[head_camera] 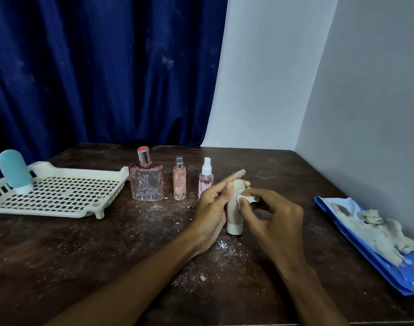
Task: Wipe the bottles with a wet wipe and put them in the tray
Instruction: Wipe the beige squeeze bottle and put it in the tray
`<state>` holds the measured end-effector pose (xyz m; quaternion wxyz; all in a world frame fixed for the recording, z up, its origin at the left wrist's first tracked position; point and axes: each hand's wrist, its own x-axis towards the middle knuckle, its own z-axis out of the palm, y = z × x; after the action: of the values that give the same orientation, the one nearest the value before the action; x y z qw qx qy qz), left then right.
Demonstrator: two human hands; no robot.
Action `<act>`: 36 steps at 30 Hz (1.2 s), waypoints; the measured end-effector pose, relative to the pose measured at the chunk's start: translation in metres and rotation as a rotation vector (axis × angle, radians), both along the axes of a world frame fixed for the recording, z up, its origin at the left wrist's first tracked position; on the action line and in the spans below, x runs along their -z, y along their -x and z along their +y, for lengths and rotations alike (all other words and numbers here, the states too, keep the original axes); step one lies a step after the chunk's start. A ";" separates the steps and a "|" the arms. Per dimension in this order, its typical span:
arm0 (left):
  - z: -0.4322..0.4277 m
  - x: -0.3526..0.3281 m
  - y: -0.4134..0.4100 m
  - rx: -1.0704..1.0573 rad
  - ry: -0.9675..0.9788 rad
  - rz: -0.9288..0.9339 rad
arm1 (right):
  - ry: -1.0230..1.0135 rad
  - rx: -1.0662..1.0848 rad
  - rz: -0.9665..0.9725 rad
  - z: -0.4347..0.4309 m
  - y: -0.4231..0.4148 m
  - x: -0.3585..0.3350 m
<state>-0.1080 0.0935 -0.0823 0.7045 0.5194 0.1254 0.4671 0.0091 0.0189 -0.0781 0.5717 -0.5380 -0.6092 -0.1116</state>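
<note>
On a dusty dark table (pixel 107 255), the left hand (pixel 213 208) grips a beige bottle (pixel 234 215) that stands cap-down near the centre. The right hand (pixel 279 222) pinches a small wet wipe (pixel 244 198) against its side. Three pink bottles (pixel 179 182) stand just beyond, leftward. Far left, a teal bottle (pixel 14 170) stands in the white tray (pixel 48 211).

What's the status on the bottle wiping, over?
Left hand grips beige bottle, right hand pinches wipe on it. Teal bottle in tray. Square perfume bottle, slim spray bottle, white-topped spray bottle wait on table. No obstruction seen.
</note>
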 end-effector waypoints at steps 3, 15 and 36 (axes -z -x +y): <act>0.000 0.001 -0.001 -0.038 -0.038 0.032 | 0.009 0.033 0.044 0.001 -0.002 0.000; 0.000 0.004 -0.002 -0.156 -0.195 0.109 | -0.031 0.058 0.021 0.000 -0.003 0.000; 0.003 0.003 0.008 -0.379 -0.777 0.317 | -0.145 0.195 -0.023 -0.007 -0.015 -0.007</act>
<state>-0.1156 0.0964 -0.0851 0.3316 0.7781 0.1399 0.5148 0.0237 0.0116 -0.0711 0.5888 -0.5505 -0.5509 -0.2164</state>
